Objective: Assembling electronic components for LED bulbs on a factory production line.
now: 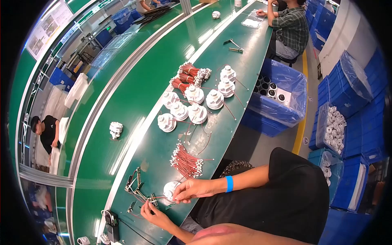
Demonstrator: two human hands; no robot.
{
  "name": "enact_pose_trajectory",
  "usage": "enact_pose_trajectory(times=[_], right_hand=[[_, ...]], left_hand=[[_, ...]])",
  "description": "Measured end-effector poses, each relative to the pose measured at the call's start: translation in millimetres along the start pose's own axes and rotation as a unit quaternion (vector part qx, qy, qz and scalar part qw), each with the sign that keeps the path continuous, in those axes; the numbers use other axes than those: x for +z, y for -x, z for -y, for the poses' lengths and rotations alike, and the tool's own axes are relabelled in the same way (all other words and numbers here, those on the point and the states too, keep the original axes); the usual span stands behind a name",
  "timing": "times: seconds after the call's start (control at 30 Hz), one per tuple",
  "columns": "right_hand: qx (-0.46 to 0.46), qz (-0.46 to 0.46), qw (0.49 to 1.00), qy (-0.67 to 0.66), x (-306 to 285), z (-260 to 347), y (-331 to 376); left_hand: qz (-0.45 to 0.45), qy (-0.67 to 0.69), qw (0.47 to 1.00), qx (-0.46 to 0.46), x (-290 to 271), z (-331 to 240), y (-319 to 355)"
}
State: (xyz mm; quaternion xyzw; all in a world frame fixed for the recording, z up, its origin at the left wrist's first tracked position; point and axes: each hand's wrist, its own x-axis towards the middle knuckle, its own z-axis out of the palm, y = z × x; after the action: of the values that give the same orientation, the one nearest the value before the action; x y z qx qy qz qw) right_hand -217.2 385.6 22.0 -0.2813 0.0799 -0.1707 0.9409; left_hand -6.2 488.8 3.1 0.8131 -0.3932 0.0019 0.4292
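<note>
My left hand (156, 216) is closed in a pinch beside a cluster of narrow green circuit boards (139, 188); what its fingertips hold is too small to make out. My right hand (191, 190), with a blue band at the wrist, pinches the end of a thin red wire (162, 198) stretching toward the left fingertips. Partly behind the right fingers sits a round white plastic housing (170, 189). Just below it lies a small green board (170, 206). Past the right hand a fanned bundle of red wires (185, 160) with white connectors rests on the green bench.
Several white housings (197, 114) with wires stand farther up the bench, beside tied wire bundles (188, 73). A black device (111, 225) stands at the near left. Blue lined bins (281, 107) line the right; a seated person (292, 30) works at the far end.
</note>
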Motion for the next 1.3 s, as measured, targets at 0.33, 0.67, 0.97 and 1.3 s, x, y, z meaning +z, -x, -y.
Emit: enact_pose_trajectory(times=[0.33,0.67,0.97,1.3], right_hand=[[-0.032,0.008,0.999,0.014,0,-5,0],[-0.035,-0.046,0.994,0.091,6,1,5],[-0.011,-0.059,0.989,0.133,16,6,0],[-0.136,-0.056,0.924,0.352,22,12,-14]], left_hand=[[-0.004,-0.023,0.997,0.078,3,-12,7],[0.015,0.146,0.989,-0.032,3,2,1],[-0.001,0.366,0.924,-0.113,-8,25,-6],[0.076,0.501,0.846,-0.164,-15,-3,12]])
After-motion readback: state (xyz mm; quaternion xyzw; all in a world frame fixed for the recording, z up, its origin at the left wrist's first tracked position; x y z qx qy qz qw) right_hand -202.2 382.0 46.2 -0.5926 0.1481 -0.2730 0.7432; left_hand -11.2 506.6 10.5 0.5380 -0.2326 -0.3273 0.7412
